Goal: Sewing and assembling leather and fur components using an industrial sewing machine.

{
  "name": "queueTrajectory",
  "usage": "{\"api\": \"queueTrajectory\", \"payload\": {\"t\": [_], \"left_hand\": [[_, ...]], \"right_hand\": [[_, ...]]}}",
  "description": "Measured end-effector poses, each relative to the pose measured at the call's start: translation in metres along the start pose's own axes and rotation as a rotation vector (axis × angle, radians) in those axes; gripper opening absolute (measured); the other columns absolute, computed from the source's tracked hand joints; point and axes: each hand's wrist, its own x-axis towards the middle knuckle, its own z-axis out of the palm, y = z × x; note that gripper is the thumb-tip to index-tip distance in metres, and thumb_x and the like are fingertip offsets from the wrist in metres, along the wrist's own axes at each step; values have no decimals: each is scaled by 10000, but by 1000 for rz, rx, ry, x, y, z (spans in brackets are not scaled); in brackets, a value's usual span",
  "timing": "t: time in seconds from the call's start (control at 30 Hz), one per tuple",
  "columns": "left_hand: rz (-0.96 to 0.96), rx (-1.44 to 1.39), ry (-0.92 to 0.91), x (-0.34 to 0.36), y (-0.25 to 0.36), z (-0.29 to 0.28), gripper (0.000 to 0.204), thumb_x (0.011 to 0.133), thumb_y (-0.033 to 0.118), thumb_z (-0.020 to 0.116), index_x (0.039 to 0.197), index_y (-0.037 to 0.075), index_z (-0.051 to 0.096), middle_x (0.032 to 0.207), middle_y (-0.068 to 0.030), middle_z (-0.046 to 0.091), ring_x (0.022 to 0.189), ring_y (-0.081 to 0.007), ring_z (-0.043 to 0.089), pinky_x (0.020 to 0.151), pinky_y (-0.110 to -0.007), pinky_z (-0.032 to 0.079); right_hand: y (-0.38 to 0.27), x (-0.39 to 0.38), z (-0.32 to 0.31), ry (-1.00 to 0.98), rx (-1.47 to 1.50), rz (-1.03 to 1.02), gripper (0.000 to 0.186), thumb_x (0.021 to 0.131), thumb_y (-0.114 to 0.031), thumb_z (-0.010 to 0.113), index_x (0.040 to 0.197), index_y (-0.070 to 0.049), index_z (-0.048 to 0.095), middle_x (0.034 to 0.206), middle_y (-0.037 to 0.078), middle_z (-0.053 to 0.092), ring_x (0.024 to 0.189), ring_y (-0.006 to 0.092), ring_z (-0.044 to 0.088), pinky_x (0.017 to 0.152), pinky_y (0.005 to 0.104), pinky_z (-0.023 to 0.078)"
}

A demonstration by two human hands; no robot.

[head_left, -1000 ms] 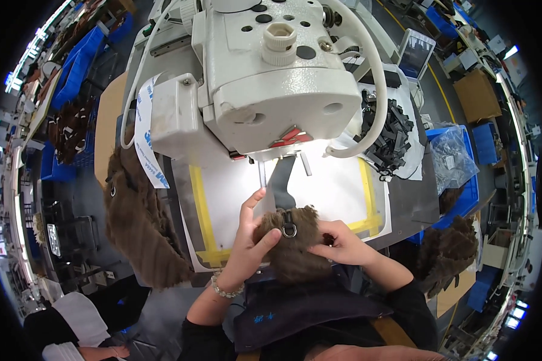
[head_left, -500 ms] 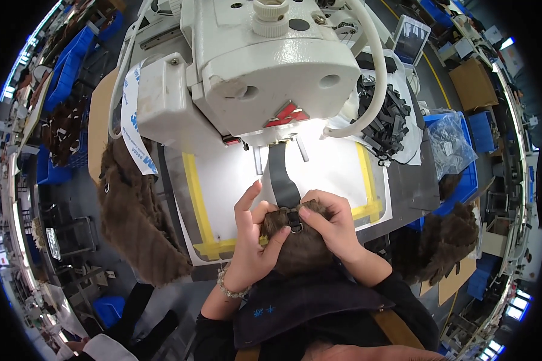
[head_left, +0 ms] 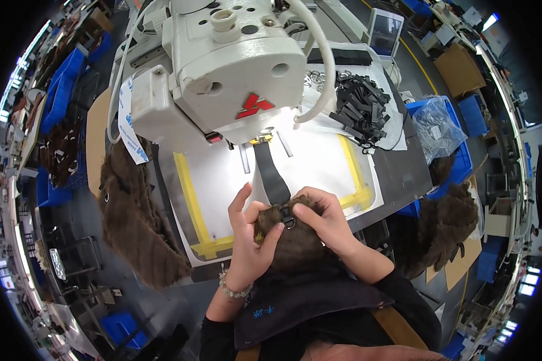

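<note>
Between my two hands is a piece of brown fur fabric, held close to my body at the front edge of the sewing machine's work surface. A short black strap tab with a metal D-ring lies on its upper edge. My left hand pinches the left side, thumb by the ring and index finger raised. My right hand grips the right side, thumb pressing beside the tab. Just beyond the fabric, the machine's dark flat arm reaches toward me. Fingers behind the fabric are hidden.
A large white sewing machine stands ahead over a white, yellow-taped board. Black strap pieces are heaped at the right. Brown fur pieces hang at left and right. A blue bin holds clear plastic.
The view has shifted, so the machine and table sit farther left in it. Both hands keep their grip on the fur fabric, with the tab and ring still facing up.
</note>
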Motion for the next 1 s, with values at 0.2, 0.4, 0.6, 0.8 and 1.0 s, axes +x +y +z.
{"api": "queueTrajectory", "payload": {"t": [0.2, 0.4, 0.6, 0.8, 1.0], "left_hand": [[-154, -348, -166, -3, 13, 17, 826, 824, -68, 613, 1476, -12, 109, 1095, -93, 544, 986, -163, 553, 849, -287, 447], [126, 23, -367, 12, 23, 22, 935, 779, 15, 693, 1504, 25, 101, 1267, -112, 539, 1137, -214, 529, 978, -382, 364], [94, 132, -492, 30, 24, 30, 790, 779, 31, 680, 1465, 38, 287, 1287, -113, 526, 1143, -212, 523, 972, -372, 381], [147, 320, -627, 53, 5, 38, 697, 804, 104, 701, 1416, 37, 374, 1214, -132, 542, 1114, -254, 525, 987, -383, 369], [203, 406, -632, 63, 8, 51, 588, 803, 125, 687, 1339, 35, 464, 1175, -138, 543, 1094, -287, 520, 955, -392, 374]], "right_hand": [[-21, -36, -23, -40, -251, -72, 187, 828, -97, 745, 936, -12, 618, 811, -10, 598, 747, 50, 521, 668, 228, 435], [-32, -136, -142, 433, 45, -443, 488, 730, 8, 725, 1186, -59, 567, 1096, 90, 636, 977, 202, 634, 859, 320, 501], [-116, -256, -326, 951, 65, -795, 615, 908, -68, 539, 1486, -90, 332, 1439, 113, 449, 1303, 257, 457, 1083, 359, 381], [-100, -322, -498, 1228, 34, -581, 586, 963, -110, 531, 1501, -135, 298, 1417, 111, 468, 1257, 270, 501, 1040, 408, 429], [35, -352, -628, 1280, 99, -160, 531, 871, -167, 661, 1380, -146, 512, 1377, 103, 513, 1182, 275, 543, 952, 375, 444]]}}
